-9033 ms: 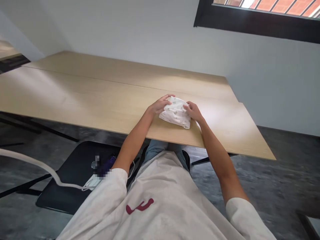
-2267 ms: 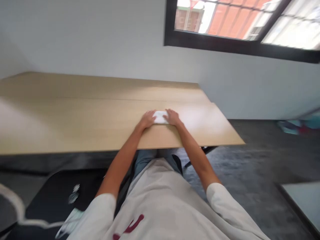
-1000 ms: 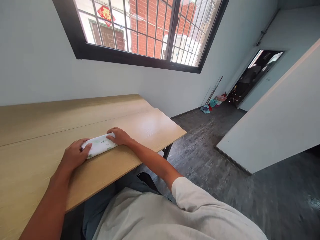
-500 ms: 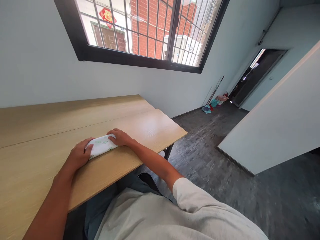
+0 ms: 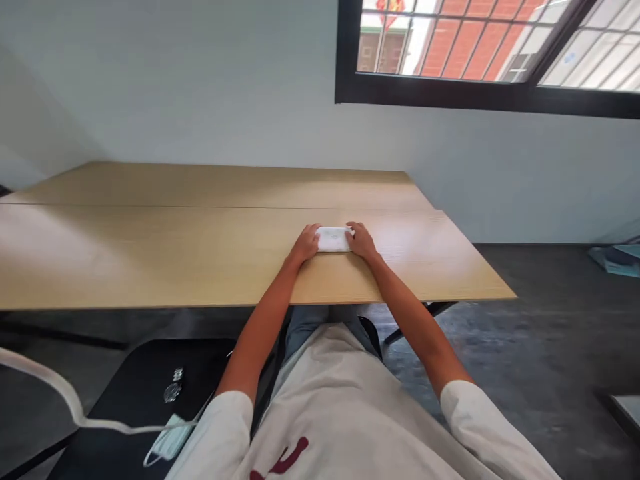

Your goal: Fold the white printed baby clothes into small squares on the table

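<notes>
A flat, white, oblong bundle with faint green prints [image 5: 334,239] lies on the wooden table in front of me; whether it is folded cloth or a soft pack I cannot tell. My left hand [image 5: 307,243] grips its left end, thumb on the near side and fingers over the far edge. Its right end is held the same way by my right hand [image 5: 361,239]. Both ends are partly hidden under my fingers.
The light wooden table [image 5: 150,253] has a seam running along it and meets the wall below a barred window [image 5: 450,93]. On my left a black chair [image 5: 130,380] bears a wristwatch [image 5: 173,385] and a face mask [image 5: 171,438]. A white cable [image 5: 65,393] crosses over it.
My view has swung left, so the table's left part and the chair now show. Both hands still hold the white bundle, which now lies straight before me.
</notes>
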`<action>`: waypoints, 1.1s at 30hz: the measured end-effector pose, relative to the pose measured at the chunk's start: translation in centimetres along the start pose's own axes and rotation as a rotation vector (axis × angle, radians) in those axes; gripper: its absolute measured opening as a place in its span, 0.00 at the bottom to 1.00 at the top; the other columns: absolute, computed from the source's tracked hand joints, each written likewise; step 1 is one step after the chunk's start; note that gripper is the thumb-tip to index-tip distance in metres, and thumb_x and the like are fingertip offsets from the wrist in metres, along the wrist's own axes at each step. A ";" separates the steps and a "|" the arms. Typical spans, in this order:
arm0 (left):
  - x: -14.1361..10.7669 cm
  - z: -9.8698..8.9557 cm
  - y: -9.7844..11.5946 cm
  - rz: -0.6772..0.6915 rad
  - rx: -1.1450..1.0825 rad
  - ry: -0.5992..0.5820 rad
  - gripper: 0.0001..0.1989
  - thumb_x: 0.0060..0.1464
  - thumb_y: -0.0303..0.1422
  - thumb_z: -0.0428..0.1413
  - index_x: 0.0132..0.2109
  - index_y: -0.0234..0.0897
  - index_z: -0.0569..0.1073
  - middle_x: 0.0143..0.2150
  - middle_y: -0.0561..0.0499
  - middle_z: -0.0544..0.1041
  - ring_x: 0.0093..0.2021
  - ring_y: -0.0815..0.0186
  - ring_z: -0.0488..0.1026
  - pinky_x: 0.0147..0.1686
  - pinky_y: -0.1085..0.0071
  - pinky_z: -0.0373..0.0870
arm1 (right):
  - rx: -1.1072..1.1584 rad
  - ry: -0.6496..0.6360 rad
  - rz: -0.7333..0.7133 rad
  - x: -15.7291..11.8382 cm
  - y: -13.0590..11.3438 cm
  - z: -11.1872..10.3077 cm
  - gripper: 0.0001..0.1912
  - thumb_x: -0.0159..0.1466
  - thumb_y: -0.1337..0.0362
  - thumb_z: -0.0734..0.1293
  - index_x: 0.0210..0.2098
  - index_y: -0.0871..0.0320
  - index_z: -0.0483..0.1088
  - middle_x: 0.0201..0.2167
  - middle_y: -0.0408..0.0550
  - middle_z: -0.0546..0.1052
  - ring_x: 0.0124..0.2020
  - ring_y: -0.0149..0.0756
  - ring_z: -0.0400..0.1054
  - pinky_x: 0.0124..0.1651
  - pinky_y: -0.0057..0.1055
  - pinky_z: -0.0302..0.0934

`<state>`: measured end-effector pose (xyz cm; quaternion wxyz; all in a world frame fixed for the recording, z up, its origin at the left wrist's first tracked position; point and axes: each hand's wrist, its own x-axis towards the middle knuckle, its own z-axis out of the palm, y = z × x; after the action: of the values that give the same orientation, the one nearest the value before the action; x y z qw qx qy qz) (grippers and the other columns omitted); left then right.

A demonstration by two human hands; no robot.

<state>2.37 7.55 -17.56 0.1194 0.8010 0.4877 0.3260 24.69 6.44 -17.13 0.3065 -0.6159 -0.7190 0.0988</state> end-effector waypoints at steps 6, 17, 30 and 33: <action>-0.5 0.5 1.2 -0.106 0.087 0.031 0.21 0.62 0.45 0.58 0.56 0.39 0.70 0.55 0.41 0.74 0.57 0.51 0.71 0.60 0.54 0.69 | -0.163 -0.007 -0.074 -0.8 -1.3 0.9 0.29 0.71 0.53 0.64 0.67 0.62 0.64 0.61 0.62 0.71 0.63 0.55 0.64 0.64 0.49 0.61; -0.8 -0.1 2.3 -0.164 0.093 0.112 0.24 0.65 0.39 0.54 0.64 0.38 0.65 0.63 0.37 0.68 0.64 0.48 0.66 0.63 0.51 0.65 | -0.139 0.018 -0.024 -0.7 -1.9 1.1 0.28 0.72 0.57 0.61 0.68 0.62 0.62 0.62 0.64 0.69 0.62 0.53 0.64 0.64 0.48 0.62; -1.1 0.3 2.8 -0.196 0.170 -0.001 0.29 0.65 0.40 0.50 0.70 0.39 0.62 0.67 0.37 0.66 0.67 0.48 0.63 0.64 0.51 0.62 | 0.013 0.034 0.010 -0.3 -0.5 0.5 0.30 0.67 0.56 0.68 0.67 0.55 0.65 0.58 0.59 0.68 0.58 0.54 0.67 0.62 0.51 0.65; -1.0 -0.1 2.5 -0.226 0.170 -0.011 0.27 0.66 0.35 0.46 0.70 0.38 0.62 0.66 0.37 0.67 0.67 0.49 0.63 0.63 0.50 0.62 | -0.001 0.004 -0.010 -0.1 -0.4 0.8 0.31 0.66 0.58 0.68 0.67 0.55 0.65 0.58 0.60 0.69 0.59 0.56 0.66 0.63 0.53 0.63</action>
<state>3.76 5.43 -16.67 0.0895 0.7499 0.6001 0.2636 23.93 6.42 -17.58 0.3083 -0.6127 -0.7214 0.0955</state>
